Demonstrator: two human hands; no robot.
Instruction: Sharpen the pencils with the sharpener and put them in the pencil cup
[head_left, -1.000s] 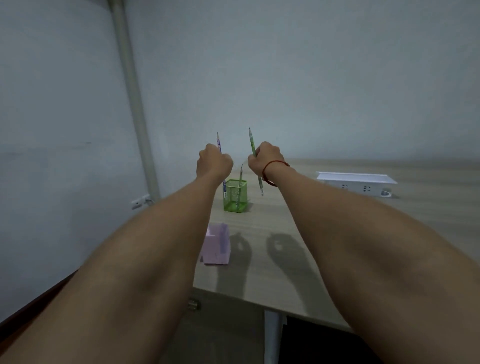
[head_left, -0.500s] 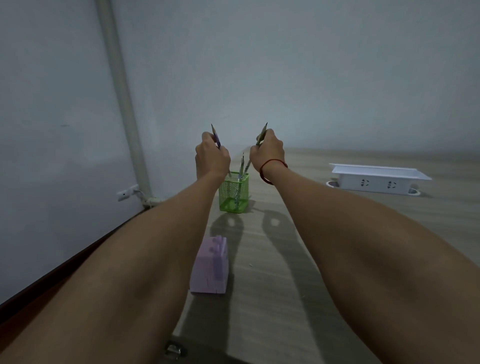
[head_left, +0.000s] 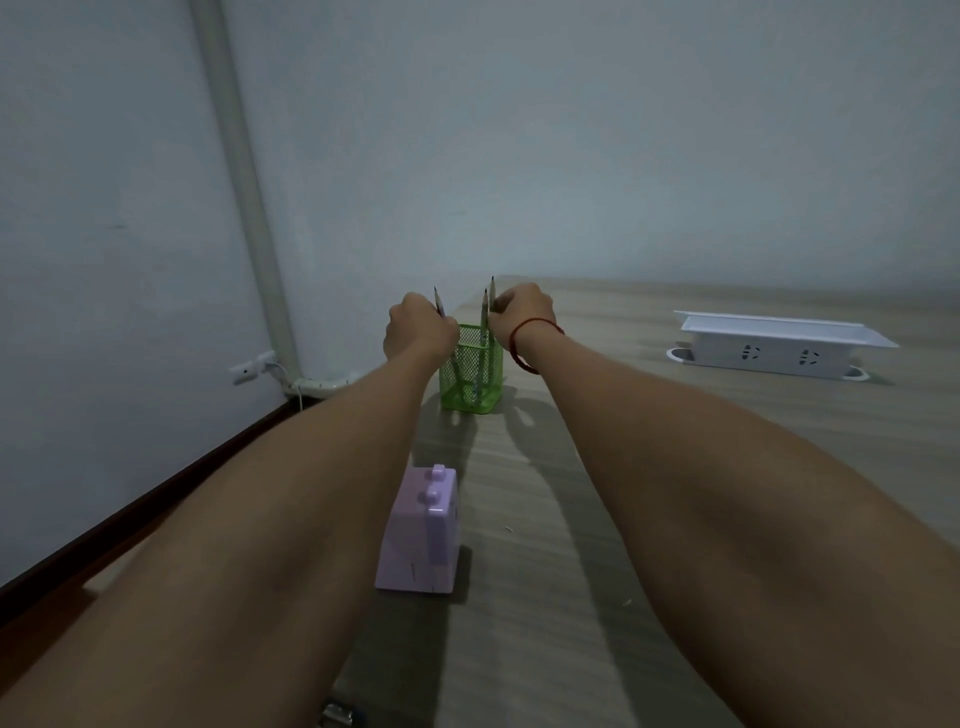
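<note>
A green mesh pencil cup (head_left: 475, 382) stands on the wooden table (head_left: 675, 441), far from me. My left hand (head_left: 418, 332) is fisted on a pencil (head_left: 439, 302) at the cup's left rim, point up, lower end inside the cup. My right hand (head_left: 522, 317) grips another pencil (head_left: 492, 292) at the cup's right rim, point up. A third pencil (head_left: 484, 322) stands in the cup between my hands. The lilac sharpener (head_left: 422, 530) sits nearer to me, beside my left forearm.
A white power strip box (head_left: 769, 345) lies at the right of the table. The wall is close on the left, with a pipe (head_left: 244, 171) and a wall socket (head_left: 253, 368). The table's left edge runs near the cup and sharpener.
Both hands have come down from above the cup to its rim, lowering the pencils into it. The camera has tilted down.
</note>
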